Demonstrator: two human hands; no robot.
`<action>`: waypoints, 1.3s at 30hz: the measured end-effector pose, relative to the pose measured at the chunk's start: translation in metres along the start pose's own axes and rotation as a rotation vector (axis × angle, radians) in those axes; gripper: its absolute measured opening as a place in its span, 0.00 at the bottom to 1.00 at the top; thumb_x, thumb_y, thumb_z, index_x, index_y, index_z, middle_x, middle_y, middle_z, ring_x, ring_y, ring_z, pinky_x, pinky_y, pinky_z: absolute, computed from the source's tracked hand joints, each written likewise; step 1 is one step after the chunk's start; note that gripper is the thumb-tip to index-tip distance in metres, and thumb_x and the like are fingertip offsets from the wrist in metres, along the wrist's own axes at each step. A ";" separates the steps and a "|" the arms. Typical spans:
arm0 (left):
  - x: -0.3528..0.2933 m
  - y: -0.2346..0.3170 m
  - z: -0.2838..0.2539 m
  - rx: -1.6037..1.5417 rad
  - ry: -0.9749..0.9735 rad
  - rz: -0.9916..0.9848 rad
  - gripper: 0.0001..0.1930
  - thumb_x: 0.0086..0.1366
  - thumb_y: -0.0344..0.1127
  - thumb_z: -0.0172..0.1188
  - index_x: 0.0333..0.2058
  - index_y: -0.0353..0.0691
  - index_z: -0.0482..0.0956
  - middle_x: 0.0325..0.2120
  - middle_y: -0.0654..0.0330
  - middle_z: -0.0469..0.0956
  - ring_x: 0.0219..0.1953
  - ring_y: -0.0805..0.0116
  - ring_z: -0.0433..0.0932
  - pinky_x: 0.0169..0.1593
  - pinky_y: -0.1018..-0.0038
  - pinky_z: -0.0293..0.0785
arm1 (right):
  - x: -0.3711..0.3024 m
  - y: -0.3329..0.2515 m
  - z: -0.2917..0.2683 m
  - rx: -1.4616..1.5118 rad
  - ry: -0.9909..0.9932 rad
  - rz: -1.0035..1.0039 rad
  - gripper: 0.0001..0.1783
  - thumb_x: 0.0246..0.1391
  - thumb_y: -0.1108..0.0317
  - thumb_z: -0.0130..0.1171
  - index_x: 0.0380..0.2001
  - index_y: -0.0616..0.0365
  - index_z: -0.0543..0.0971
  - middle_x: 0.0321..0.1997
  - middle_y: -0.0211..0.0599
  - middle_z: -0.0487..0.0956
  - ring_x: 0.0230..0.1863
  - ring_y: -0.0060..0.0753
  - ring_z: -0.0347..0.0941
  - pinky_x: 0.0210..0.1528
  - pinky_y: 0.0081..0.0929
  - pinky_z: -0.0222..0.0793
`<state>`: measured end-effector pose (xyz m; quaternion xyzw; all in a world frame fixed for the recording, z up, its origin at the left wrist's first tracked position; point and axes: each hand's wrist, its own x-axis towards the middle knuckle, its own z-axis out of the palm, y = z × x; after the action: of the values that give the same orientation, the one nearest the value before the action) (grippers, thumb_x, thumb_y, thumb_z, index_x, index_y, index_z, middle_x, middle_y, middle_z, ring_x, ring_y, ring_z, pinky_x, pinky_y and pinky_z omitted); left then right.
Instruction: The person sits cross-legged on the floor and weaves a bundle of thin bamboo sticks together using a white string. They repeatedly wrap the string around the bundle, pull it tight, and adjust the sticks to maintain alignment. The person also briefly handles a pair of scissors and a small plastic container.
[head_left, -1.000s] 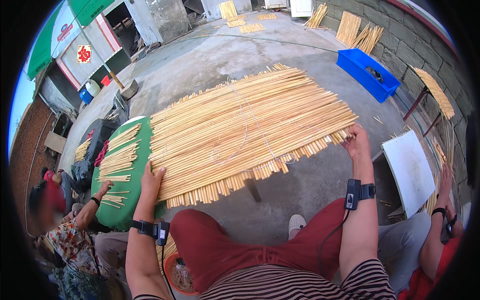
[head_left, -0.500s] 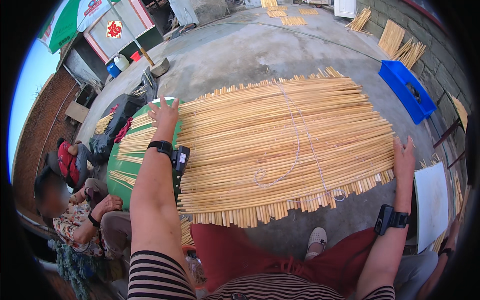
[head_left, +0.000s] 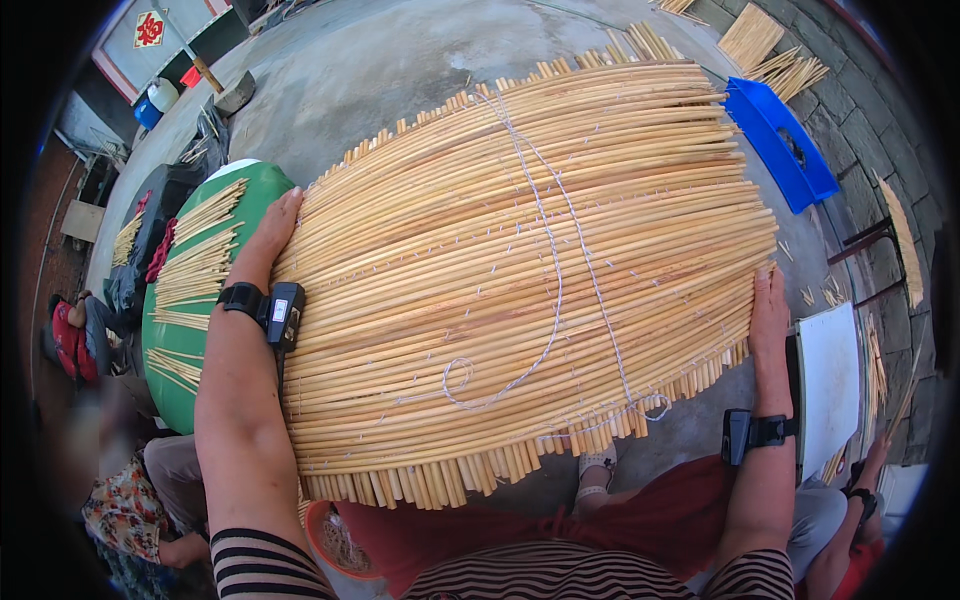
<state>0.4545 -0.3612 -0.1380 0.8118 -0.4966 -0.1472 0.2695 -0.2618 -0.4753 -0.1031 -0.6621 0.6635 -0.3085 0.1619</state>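
Note:
A wide mat of straw-coloured reed sticks (head_left: 430, 290) spreads in front of me, its sticks running left to right. Small stitches of white thread cross it, and a loose white cord (head_left: 553, 270) loops over its top. My left hand (head_left: 275, 225) lies along the stick ends at the left edge, its fingers stretched out and close together. At the right edge, my right hand (head_left: 769, 315) rests against the stick ends with straight fingers. Both palms face inward toward the mat. What supports the mat underneath is hidden.
Bundles of thin sticks (head_left: 200, 275) lie on a green round table (head_left: 262, 190) to the left, beside a seated person (head_left: 125, 510). A blue crate (head_left: 780, 145) stands at far right, a white board (head_left: 828, 375) nearer. An orange basin (head_left: 325, 540) sits below the mat.
My left hand, spread over the left edge before, now lies flat along the stick ends. The mat looks larger and further left as the view shifts. My right hand stays at the right edge.

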 end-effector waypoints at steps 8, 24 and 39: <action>0.013 -0.073 -0.088 0.554 0.380 0.137 0.38 0.70 0.61 0.41 0.66 0.35 0.56 0.64 0.37 0.58 0.66 0.33 0.50 0.67 0.53 0.51 | 0.003 -0.028 -0.009 -0.070 -0.071 0.000 0.33 0.61 0.43 0.47 0.55 0.62 0.69 0.48 0.62 0.77 0.52 0.60 0.73 0.53 0.43 0.66; -0.285 0.053 -0.017 -0.424 0.059 -0.469 0.31 0.72 0.57 0.43 0.52 0.32 0.74 0.43 0.48 0.80 0.43 0.57 0.78 0.48 0.66 0.72 | 0.006 0.023 -0.029 0.400 -0.043 -0.024 0.33 0.50 0.48 0.64 0.47 0.68 0.77 0.39 0.52 0.82 0.40 0.45 0.81 0.45 0.33 0.73; -0.275 0.193 0.002 0.718 0.375 0.122 0.35 0.67 0.62 0.47 0.64 0.44 0.62 0.67 0.44 0.53 0.69 0.39 0.48 0.65 0.43 0.48 | -0.065 -0.152 -0.010 -0.254 -0.019 -0.628 0.44 0.60 0.33 0.41 0.69 0.53 0.54 0.75 0.43 0.49 0.76 0.45 0.35 0.72 0.59 0.30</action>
<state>0.1857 -0.1884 -0.0351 0.8361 -0.5060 0.2023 0.0632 -0.1446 -0.3995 -0.0132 -0.8520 0.4585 -0.2521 -0.0184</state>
